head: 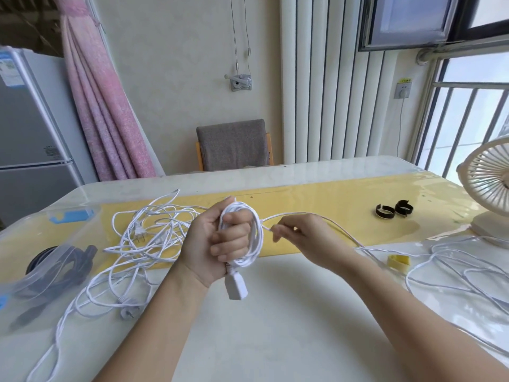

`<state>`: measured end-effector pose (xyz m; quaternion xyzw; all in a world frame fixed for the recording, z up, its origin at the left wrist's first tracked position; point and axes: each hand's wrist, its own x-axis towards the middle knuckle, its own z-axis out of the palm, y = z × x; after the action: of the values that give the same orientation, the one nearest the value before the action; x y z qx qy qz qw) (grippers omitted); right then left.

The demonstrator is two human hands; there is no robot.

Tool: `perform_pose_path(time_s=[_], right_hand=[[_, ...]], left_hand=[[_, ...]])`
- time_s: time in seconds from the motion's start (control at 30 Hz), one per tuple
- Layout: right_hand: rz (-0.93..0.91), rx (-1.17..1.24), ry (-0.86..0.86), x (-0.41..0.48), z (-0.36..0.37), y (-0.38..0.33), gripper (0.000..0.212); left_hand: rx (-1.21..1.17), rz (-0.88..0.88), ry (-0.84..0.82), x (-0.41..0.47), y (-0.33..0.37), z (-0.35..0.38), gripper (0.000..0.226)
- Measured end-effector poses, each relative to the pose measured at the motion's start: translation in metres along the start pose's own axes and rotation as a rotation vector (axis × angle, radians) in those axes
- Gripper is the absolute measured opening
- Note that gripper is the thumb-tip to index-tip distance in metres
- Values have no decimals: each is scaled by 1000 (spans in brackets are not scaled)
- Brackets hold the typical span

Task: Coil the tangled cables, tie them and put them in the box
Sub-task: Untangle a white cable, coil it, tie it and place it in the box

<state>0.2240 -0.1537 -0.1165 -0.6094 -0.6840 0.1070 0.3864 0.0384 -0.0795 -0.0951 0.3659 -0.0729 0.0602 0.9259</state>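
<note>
A glossy white table (275, 326) carries a broad yellow strip (316, 197) running from its left edge to its right. On the near side of the strip lies the widest bare stretch of tabletop, under both forearms. Beyond the strip a narrow white margin runs to the far edge.

Above the middle of the strip's near edge, the left hand (217, 244) is a fist, its fingers curled through a coil (254, 235) of thin, smooth white cable wound round them in several loops. A blocky white socket end (236, 286) hangs below the fist, over the white top nearer than the strip. Just right of the coil, the right hand (300, 238) pinches the strand leaving it between thumb and forefinger, the other fingers loosely curled. The strand runs right across the strip's near edge to loose loops (454, 271) off its near right corner.

On the strip's left half sprawls the tangle (148, 216) of white cable, spilling over the near edge, with a two-pin plug (140, 234) in it. At the strip's left end stands a clear plastic box (35, 307) with a dark cable (63, 266) inside. Toward the strip's right end lie two black ties (385, 211) curled into rings. A flat yellow tie (398, 261) lies just off the near edge. A cream slatted fan (487, 188) stands at the strip's right end.
</note>
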Motion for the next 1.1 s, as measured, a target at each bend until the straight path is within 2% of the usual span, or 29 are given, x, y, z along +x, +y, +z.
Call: perform_pose_path(time_s=[0.07, 0.2, 0.27, 0.4, 0.5, 0.57, 0.77, 0.87, 0.93, 1.03, 1.1], right_hand=[[-6, -2, 23, 0, 1, -1, 28], [26, 10, 136, 2, -3, -3, 27], [41, -1, 228, 4, -7, -2, 27], [37, -4, 401, 5, -12, 0, 25], [37, -2, 449, 5, -11, 0, 26], [60, 4, 397, 5, -10, 1, 26], [32, -71, 1, 1, 7, -4, 23], [-49, -110, -148, -3, 22, -11, 29], [-121, -155, -195, -7, 30, -17, 24], [-214, -257, -189, -11, 37, -28, 20], [-254, -318, -191, -12, 39, -33, 19]], left_hand=[[12, 28, 31, -3, 5, -6, 45], [42, -26, 105, -7, 13, -14, 42], [145, -100, 209, -8, 11, -11, 37], [325, -181, 499, -3, 5, 0, 43], [382, -172, 572, 0, 4, 3, 44], [350, -113, 546, 0, 3, 4, 45], [28, 235, 367, -2, 4, -2, 32], [-93, 408, 463, 2, 2, -1, 36], [-96, 513, 550, 4, 0, 1, 38], [-55, 600, 640, 7, 1, 5, 41], [96, 616, 757, 11, 0, 9, 46]])
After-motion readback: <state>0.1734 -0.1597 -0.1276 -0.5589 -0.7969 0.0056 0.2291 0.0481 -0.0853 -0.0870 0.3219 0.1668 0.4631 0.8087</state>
